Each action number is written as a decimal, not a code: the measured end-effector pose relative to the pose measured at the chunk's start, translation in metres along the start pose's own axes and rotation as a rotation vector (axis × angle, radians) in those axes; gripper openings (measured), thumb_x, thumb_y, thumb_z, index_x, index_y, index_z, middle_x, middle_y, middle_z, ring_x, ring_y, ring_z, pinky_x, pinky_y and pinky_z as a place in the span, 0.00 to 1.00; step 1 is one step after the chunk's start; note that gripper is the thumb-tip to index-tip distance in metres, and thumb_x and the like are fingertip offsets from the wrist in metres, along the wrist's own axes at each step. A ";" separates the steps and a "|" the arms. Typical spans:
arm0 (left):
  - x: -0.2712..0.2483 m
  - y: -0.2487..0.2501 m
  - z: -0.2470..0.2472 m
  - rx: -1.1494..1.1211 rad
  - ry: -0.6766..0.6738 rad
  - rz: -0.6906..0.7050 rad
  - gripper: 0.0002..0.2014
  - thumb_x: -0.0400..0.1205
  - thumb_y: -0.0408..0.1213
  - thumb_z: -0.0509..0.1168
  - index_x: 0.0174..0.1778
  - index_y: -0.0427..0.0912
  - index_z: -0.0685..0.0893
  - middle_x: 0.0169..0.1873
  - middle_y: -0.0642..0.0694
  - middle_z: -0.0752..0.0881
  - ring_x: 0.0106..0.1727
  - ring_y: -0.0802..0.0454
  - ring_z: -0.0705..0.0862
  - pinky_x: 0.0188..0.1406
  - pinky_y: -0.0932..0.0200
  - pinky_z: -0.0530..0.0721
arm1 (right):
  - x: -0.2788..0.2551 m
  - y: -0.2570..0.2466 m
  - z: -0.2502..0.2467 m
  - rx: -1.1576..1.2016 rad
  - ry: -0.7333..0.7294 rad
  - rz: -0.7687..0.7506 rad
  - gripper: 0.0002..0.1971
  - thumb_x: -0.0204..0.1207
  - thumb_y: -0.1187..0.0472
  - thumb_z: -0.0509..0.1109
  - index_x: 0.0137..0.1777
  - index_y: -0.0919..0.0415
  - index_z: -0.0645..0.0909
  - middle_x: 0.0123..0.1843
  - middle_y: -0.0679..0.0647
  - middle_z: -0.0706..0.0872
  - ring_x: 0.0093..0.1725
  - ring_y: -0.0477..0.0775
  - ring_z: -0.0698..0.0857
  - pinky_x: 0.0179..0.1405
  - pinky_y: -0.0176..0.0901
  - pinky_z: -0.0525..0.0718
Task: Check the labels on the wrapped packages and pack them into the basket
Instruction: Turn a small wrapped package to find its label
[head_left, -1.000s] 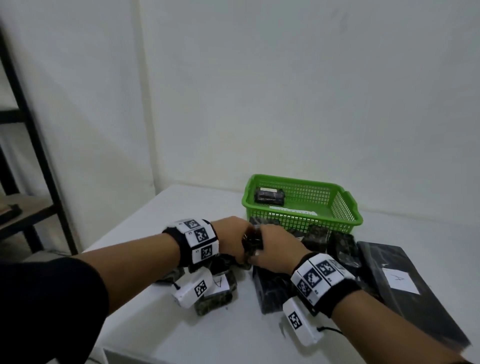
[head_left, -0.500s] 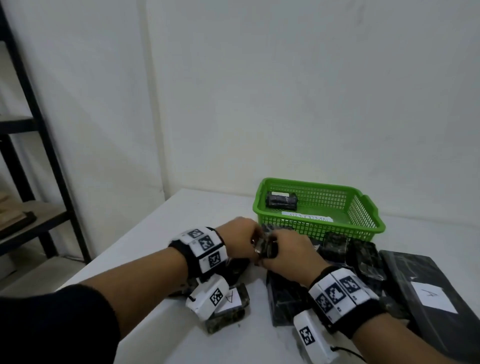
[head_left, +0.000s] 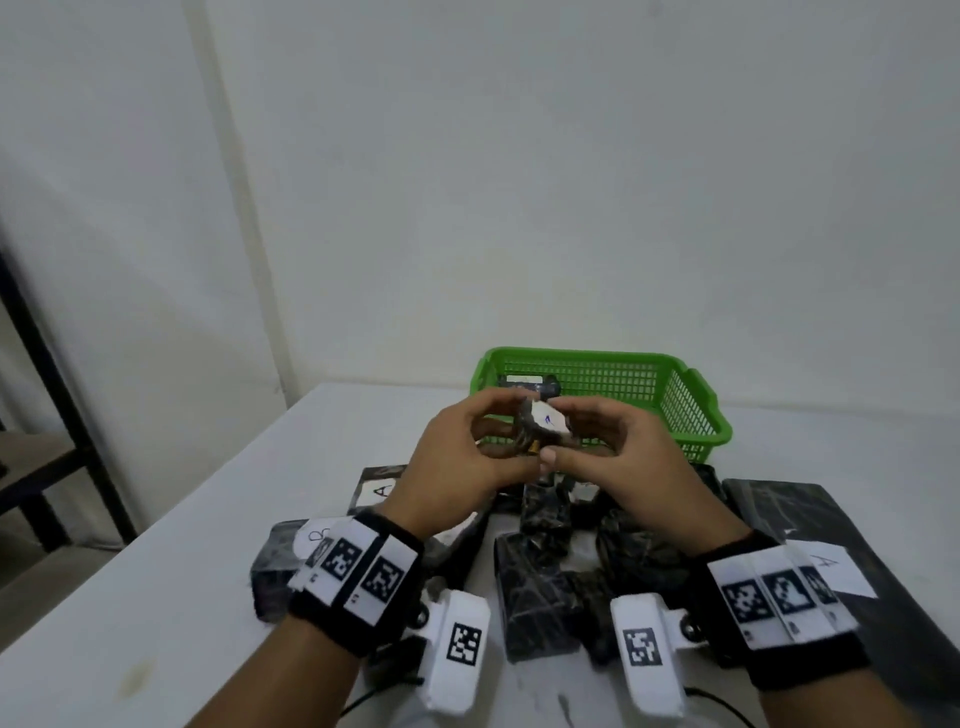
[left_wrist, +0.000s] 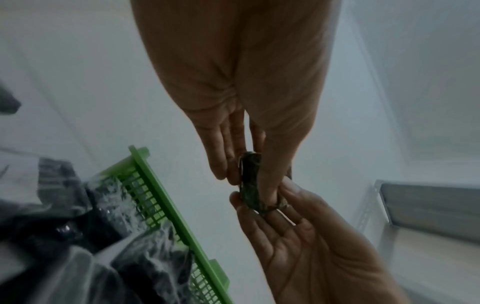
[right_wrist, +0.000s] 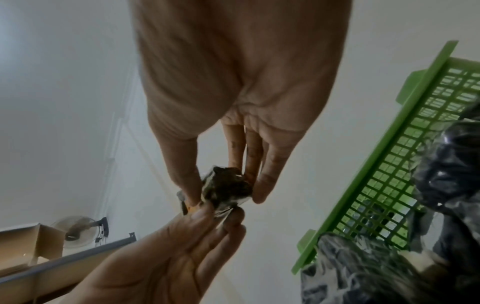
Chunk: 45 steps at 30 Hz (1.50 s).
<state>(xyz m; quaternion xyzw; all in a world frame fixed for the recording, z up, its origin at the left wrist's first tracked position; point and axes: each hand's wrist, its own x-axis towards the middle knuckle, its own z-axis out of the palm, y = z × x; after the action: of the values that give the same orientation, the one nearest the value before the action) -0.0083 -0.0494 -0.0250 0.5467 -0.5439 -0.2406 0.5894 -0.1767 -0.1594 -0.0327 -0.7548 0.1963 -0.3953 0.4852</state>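
Head view: the white table (head_left: 218, 525) runs back to a white wall; its left edge falls away toward a dark metal shelf frame (head_left: 57, 405), and bare tabletop lies left of the hands. The green basket (head_left: 696, 410) sits at the back, just short of the wall, with one wrapped packet (head_left: 524, 385) against its far wall; the rest of its floor is hidden behind the hands. To the right a long black package (head_left: 831, 551) with a white label marked A reaches toward the table's near edge. Between it and the bare tabletop, a crowd of smaller black wrapped packages (head_left: 540, 545) lies right up against the basket's near wall, directly beneath the wrists.

Above that crowd, in front of the basket's near rim, the left hand (head_left: 457, 467) and right hand (head_left: 618, 462) meet around a small wrapped package (head_left: 540, 426), its white label turned up toward the camera. Both hands pinch it: each thumb on one side, fingertips (right_wrist: 265, 179) on the other, the package held clear of the table.
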 end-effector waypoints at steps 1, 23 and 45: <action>0.001 -0.002 0.004 -0.031 0.013 -0.012 0.30 0.68 0.26 0.83 0.65 0.46 0.85 0.54 0.46 0.93 0.55 0.48 0.92 0.59 0.43 0.90 | 0.000 0.002 -0.003 0.013 -0.001 0.007 0.22 0.70 0.66 0.86 0.64 0.55 0.90 0.57 0.52 0.95 0.58 0.48 0.94 0.58 0.50 0.93; 0.006 -0.027 0.029 -0.093 0.048 0.273 0.15 0.72 0.21 0.79 0.53 0.35 0.91 0.58 0.46 0.87 0.62 0.45 0.88 0.57 0.52 0.89 | -0.005 0.013 -0.016 0.098 0.056 0.015 0.22 0.66 0.61 0.88 0.60 0.56 0.91 0.54 0.54 0.96 0.58 0.53 0.94 0.65 0.52 0.91; -0.003 -0.027 0.021 -0.171 -0.047 0.126 0.28 0.70 0.20 0.80 0.66 0.37 0.84 0.62 0.41 0.89 0.66 0.43 0.88 0.67 0.39 0.85 | -0.014 0.019 -0.012 0.282 -0.038 0.054 0.33 0.63 0.57 0.85 0.71 0.56 0.85 0.62 0.54 0.94 0.65 0.56 0.92 0.66 0.51 0.89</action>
<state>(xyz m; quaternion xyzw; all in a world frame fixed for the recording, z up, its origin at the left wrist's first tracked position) -0.0195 -0.0622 -0.0543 0.4534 -0.5683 -0.2611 0.6350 -0.1934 -0.1654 -0.0524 -0.6809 0.1497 -0.3913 0.6007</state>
